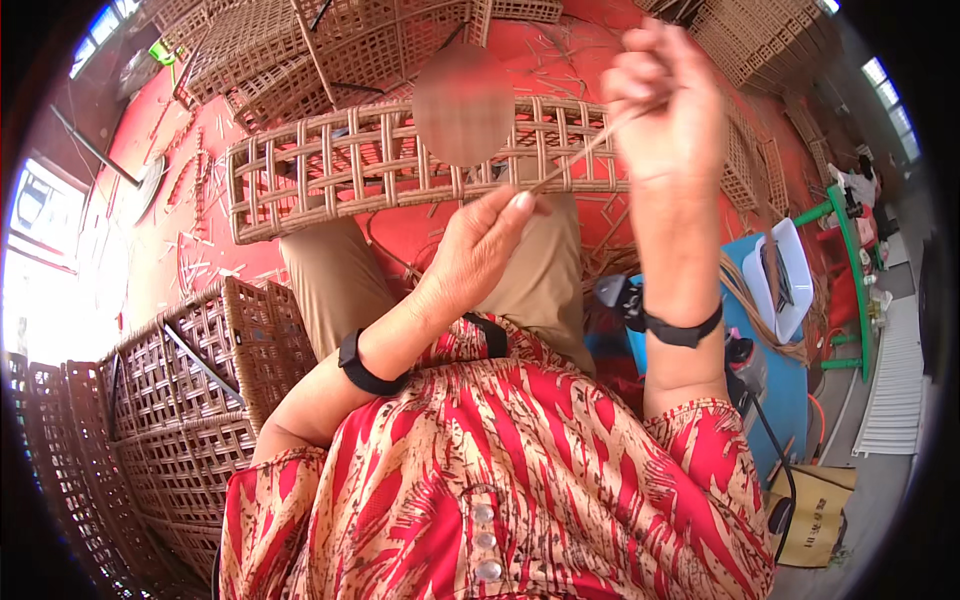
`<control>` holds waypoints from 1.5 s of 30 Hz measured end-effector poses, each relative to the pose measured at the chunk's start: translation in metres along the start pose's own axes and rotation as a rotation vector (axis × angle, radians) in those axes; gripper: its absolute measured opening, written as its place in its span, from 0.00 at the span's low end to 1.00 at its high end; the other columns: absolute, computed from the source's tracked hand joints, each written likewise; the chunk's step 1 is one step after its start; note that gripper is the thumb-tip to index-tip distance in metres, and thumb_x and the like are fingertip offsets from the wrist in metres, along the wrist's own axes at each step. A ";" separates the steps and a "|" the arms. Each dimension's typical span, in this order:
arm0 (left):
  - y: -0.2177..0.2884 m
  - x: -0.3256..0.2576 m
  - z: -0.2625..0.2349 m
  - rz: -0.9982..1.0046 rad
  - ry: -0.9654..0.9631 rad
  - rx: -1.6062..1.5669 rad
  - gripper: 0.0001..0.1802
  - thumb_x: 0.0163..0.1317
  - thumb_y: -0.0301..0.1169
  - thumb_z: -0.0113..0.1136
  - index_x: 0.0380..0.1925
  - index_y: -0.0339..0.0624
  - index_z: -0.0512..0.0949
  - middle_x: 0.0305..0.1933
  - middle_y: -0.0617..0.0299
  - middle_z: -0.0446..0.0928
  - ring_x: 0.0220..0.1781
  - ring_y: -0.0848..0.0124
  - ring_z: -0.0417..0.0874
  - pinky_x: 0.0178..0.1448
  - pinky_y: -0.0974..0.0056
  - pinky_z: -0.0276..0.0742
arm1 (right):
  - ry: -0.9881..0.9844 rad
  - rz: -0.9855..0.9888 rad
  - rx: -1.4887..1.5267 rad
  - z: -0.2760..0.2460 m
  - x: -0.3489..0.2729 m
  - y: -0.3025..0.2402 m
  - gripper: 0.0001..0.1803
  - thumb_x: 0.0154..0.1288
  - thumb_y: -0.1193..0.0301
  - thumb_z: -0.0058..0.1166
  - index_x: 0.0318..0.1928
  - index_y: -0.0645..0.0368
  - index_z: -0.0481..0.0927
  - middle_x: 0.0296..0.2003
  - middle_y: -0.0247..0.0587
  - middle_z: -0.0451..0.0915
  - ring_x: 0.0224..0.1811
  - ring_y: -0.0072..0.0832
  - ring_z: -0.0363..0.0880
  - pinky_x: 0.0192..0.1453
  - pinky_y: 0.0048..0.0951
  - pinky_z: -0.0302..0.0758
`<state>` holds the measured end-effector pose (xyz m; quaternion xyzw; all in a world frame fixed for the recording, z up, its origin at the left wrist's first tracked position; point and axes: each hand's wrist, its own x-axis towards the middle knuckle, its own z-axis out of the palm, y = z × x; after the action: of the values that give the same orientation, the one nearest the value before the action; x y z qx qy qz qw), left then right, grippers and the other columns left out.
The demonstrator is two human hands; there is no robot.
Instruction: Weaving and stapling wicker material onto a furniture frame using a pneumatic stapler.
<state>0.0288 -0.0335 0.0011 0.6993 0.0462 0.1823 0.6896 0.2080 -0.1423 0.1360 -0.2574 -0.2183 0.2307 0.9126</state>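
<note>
A long woven wicker panel (330, 170) of tan strips lies across my knees, over the red floor. My right hand (665, 105) is raised above its right end, fingers closed on a thin tan wicker strand (585, 155) that runs down to the left. My left hand (480, 245) sits lower, in front of the panel's near edge, pinching the lower end of the same strand between thumb and fingers. Both wrists wear black bands.
Stacked dark woven panels (190, 400) stand at my left. More wicker frames (300, 50) lie on the red floor behind. A blue stool (790, 380) with a white tray (790, 270), loose strands and a yellow bag (815, 515) are at my right.
</note>
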 end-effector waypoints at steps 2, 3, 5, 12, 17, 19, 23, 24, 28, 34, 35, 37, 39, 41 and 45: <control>-0.044 -0.006 -0.007 -0.029 -0.046 0.307 0.18 0.81 0.41 0.51 0.45 0.39 0.84 0.25 0.63 0.75 0.29 0.77 0.75 0.35 0.65 0.72 | -0.047 -0.107 0.025 -0.007 0.007 -0.034 0.10 0.77 0.71 0.51 0.42 0.68 0.74 0.31 0.38 0.75 0.26 0.21 0.68 0.27 0.23 0.66; -0.066 -0.009 -0.014 -0.064 -0.079 0.518 0.19 0.80 0.43 0.51 0.46 0.39 0.84 0.26 0.55 0.79 0.31 0.72 0.82 0.37 0.59 0.76 | -0.053 -0.183 0.008 -0.008 0.008 -0.054 0.11 0.78 0.70 0.50 0.42 0.68 0.73 0.31 0.37 0.74 0.26 0.21 0.68 0.28 0.24 0.67; -0.101 -0.016 -0.026 -0.212 -0.233 0.862 0.21 0.79 0.45 0.50 0.44 0.40 0.84 0.33 0.42 0.82 0.41 0.59 0.90 0.45 0.49 0.81 | -0.065 -0.326 -0.016 -0.005 0.008 -0.088 0.13 0.78 0.68 0.48 0.41 0.69 0.72 0.31 0.37 0.73 0.25 0.22 0.68 0.29 0.25 0.67; -0.050 -0.008 -0.005 0.373 -0.143 0.773 0.32 0.66 0.40 0.67 0.65 0.37 0.69 0.55 0.41 0.75 0.60 0.43 0.77 0.65 0.46 0.74 | -0.071 -0.468 -0.297 0.018 -0.014 -0.048 0.09 0.76 0.67 0.54 0.39 0.59 0.76 0.31 0.38 0.80 0.21 0.20 0.67 0.24 0.24 0.61; 0.033 0.012 0.032 0.614 0.203 0.605 0.25 0.61 0.28 0.68 0.58 0.36 0.73 0.47 0.43 0.80 0.51 0.43 0.81 0.56 0.45 0.78 | 0.090 -0.128 -0.206 0.021 -0.062 0.029 0.11 0.75 0.64 0.59 0.41 0.60 0.81 0.31 0.38 0.82 0.22 0.19 0.67 0.25 0.24 0.63; 0.026 0.008 0.025 0.322 0.003 0.747 0.18 0.63 0.29 0.65 0.53 0.39 0.76 0.39 0.47 0.82 0.43 0.45 0.84 0.51 0.43 0.79 | 0.013 -0.046 -0.195 0.016 -0.068 0.026 0.11 0.75 0.65 0.59 0.43 0.61 0.81 0.32 0.37 0.82 0.23 0.18 0.67 0.26 0.24 0.64; -0.046 -0.014 -0.005 0.057 -0.292 1.142 0.09 0.68 0.33 0.59 0.46 0.48 0.81 0.29 0.54 0.83 0.35 0.52 0.88 0.41 0.46 0.80 | 0.095 -0.221 -0.164 0.003 -0.047 -0.033 0.12 0.75 0.67 0.57 0.42 0.65 0.77 0.32 0.38 0.79 0.25 0.19 0.68 0.27 0.22 0.65; -0.064 -0.019 -0.015 -0.031 -0.430 1.260 0.11 0.68 0.35 0.59 0.48 0.50 0.82 0.30 0.54 0.84 0.38 0.53 0.89 0.41 0.48 0.81 | 0.182 -0.286 -0.111 0.001 -0.041 -0.050 0.12 0.75 0.67 0.56 0.41 0.66 0.75 0.32 0.39 0.78 0.26 0.19 0.68 0.27 0.21 0.65; -0.079 -0.032 -0.037 -0.150 -0.647 1.295 0.31 0.60 0.39 0.69 0.64 0.49 0.75 0.42 0.52 0.84 0.46 0.52 0.89 0.48 0.50 0.82 | 0.079 -0.524 -0.021 0.006 -0.035 -0.096 0.08 0.77 0.73 0.47 0.42 0.68 0.70 0.34 0.39 0.73 0.26 0.20 0.67 0.27 0.20 0.65; 0.007 -0.008 0.009 0.383 -0.055 0.638 0.34 0.64 0.41 0.68 0.66 0.41 0.66 0.52 0.43 0.78 0.43 0.48 0.86 0.45 0.49 0.82 | -0.105 -0.245 -0.189 0.009 -0.057 -0.006 0.11 0.80 0.69 0.49 0.55 0.61 0.75 0.36 0.38 0.77 0.27 0.19 0.67 0.29 0.23 0.65; 0.013 -0.005 0.015 0.474 0.030 0.534 0.30 0.65 0.40 0.67 0.63 0.40 0.69 0.49 0.44 0.80 0.42 0.47 0.86 0.44 0.49 0.82 | -0.074 -0.228 -0.226 0.009 -0.061 0.009 0.14 0.80 0.67 0.49 0.59 0.60 0.75 0.39 0.39 0.79 0.28 0.19 0.67 0.29 0.24 0.66; 0.008 -0.001 0.019 0.390 -0.079 0.740 0.22 0.66 0.39 0.64 0.54 0.39 0.72 0.42 0.48 0.81 0.40 0.50 0.87 0.41 0.51 0.83 | 0.006 -0.246 -0.255 0.009 -0.066 0.023 0.15 0.80 0.66 0.51 0.59 0.60 0.75 0.39 0.40 0.80 0.28 0.20 0.68 0.29 0.23 0.66; -0.016 -0.002 0.013 0.411 -0.082 0.926 0.11 0.68 0.34 0.60 0.44 0.40 0.80 0.32 0.53 0.84 0.36 0.55 0.89 0.37 0.53 0.84 | 0.023 -0.284 -0.256 0.009 -0.062 0.010 0.12 0.79 0.66 0.53 0.53 0.62 0.76 0.38 0.40 0.79 0.28 0.20 0.67 0.30 0.23 0.65; -0.049 -0.008 -0.006 0.130 -0.286 1.037 0.07 0.66 0.31 0.59 0.36 0.44 0.85 0.32 0.53 0.86 0.37 0.56 0.90 0.39 0.52 0.85 | -0.034 -0.381 -0.351 0.009 -0.051 -0.023 0.11 0.78 0.68 0.55 0.41 0.65 0.76 0.36 0.39 0.78 0.28 0.20 0.67 0.29 0.23 0.65; -0.081 -0.028 -0.034 -0.101 -0.589 1.337 0.20 0.63 0.34 0.63 0.55 0.41 0.78 0.43 0.49 0.85 0.46 0.50 0.89 0.47 0.46 0.83 | 0.071 -0.492 -0.194 0.002 -0.029 -0.086 0.07 0.76 0.76 0.52 0.40 0.68 0.74 0.33 0.38 0.72 0.27 0.20 0.66 0.27 0.21 0.63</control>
<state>0.0071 -0.0070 -0.0843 0.9879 -0.0075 -0.1125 0.1067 0.2108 -0.2224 0.1788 -0.2908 -0.2631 -0.0293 0.9194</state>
